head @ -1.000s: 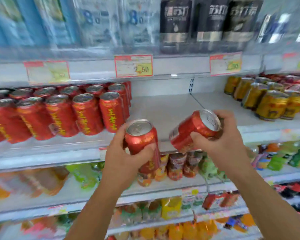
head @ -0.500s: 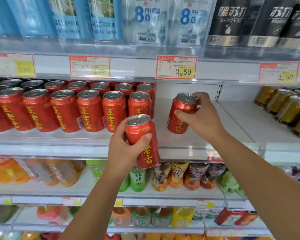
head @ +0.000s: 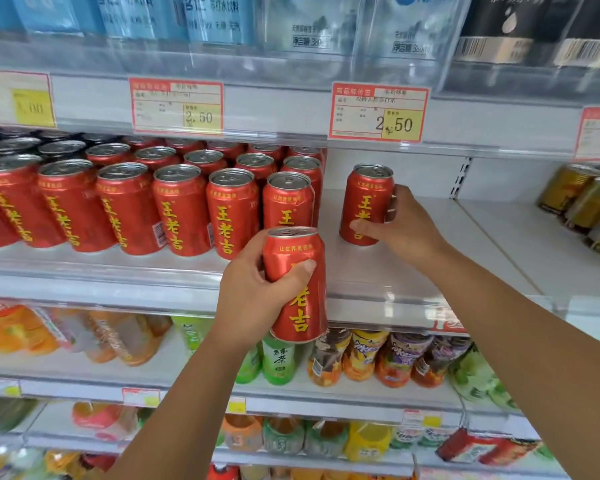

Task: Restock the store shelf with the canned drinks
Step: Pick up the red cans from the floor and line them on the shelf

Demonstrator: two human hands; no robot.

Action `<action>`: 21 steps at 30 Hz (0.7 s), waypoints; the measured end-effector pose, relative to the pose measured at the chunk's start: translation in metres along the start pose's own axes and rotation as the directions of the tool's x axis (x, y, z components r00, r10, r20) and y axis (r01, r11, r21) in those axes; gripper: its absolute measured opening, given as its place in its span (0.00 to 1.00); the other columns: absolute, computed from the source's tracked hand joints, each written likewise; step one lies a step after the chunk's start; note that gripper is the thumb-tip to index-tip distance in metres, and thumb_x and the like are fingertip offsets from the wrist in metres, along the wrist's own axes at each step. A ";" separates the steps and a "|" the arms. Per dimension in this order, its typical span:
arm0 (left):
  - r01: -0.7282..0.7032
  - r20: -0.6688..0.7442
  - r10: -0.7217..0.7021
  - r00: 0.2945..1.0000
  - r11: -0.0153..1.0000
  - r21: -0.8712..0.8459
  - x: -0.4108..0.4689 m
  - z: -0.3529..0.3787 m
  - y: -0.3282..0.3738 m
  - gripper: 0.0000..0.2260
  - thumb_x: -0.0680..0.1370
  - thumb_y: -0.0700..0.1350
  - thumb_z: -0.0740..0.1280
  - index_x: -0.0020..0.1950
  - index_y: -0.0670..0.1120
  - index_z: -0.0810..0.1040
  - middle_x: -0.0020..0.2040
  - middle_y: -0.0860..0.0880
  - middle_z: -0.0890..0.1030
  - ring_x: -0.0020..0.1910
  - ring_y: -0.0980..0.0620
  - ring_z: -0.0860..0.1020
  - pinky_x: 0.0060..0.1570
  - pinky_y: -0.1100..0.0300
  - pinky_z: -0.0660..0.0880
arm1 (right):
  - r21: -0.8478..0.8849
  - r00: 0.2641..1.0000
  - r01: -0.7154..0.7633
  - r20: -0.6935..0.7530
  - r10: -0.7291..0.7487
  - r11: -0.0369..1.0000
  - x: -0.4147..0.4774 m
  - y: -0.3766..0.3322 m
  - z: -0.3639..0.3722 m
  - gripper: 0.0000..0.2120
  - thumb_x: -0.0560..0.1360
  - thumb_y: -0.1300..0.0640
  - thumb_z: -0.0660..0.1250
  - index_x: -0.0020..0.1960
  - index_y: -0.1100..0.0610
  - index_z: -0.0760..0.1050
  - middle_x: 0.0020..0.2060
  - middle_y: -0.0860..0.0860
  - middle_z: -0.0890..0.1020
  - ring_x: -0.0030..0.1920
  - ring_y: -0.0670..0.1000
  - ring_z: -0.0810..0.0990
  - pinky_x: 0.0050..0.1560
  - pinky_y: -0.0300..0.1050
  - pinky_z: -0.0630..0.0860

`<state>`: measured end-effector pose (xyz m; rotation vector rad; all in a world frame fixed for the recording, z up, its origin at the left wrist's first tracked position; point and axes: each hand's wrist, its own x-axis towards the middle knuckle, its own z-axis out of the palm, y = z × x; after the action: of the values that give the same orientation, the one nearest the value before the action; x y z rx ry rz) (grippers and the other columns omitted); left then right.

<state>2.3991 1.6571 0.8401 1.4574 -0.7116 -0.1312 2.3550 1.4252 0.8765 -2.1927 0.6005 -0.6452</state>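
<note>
Red aluminium in both hands: gripping one can (head: 366, 202) low w/ right hand (head: 407, 230), upright, apparently down on shelf (head: 395, 275) just rt of stocked block (head: 181, 209); clutching 2nd can (head: 297, 282) w/ left hand (head: 253, 296), in front of block's rt end, off shelf. Could tip placed can if let go before base sits flat. Could clip block's front row bringing 2nd can in, given tight gap & slick metal.

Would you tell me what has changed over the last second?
The right hand brought the right can from tilted in the air to upright on the shelf, just right of the red rows, and still grips it. The left hand still holds the left can upright before the shelf edge.
</note>
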 end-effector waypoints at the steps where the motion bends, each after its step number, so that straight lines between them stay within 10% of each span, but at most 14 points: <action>1: -0.003 -0.002 0.003 1.000 1.000 -0.005 0.000 0.000 0.000 0.19 0.63 0.61 0.71 0.53 0.61 0.78 0.47 0.58 0.84 0.46 0.57 0.83 0.44 0.60 0.79 | 0.001 1.000 -0.003 -0.011 0.003 1.000 0.009 0.002 0.003 0.40 0.67 0.50 0.78 0.72 0.55 0.61 0.67 0.53 0.74 0.63 0.54 0.75 0.61 0.48 0.73; 21: -0.079 0.004 0.079 0.997 0.997 -0.006 0.005 0.000 -0.010 0.15 0.65 0.58 0.71 0.51 0.59 0.81 0.46 0.52 0.85 0.45 0.52 0.84 0.46 0.55 0.80 | 0.009 0.995 0.010 -0.100 -0.009 1.000 0.128 0.017 0.051 0.38 0.71 0.48 0.74 0.73 0.55 0.59 0.69 0.54 0.73 0.66 0.57 0.74 0.65 0.51 0.71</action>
<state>2.4056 1.6532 0.8329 1.4218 -0.7701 -0.0752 2.4800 1.3662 0.8667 -2.1653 0.6379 -0.7652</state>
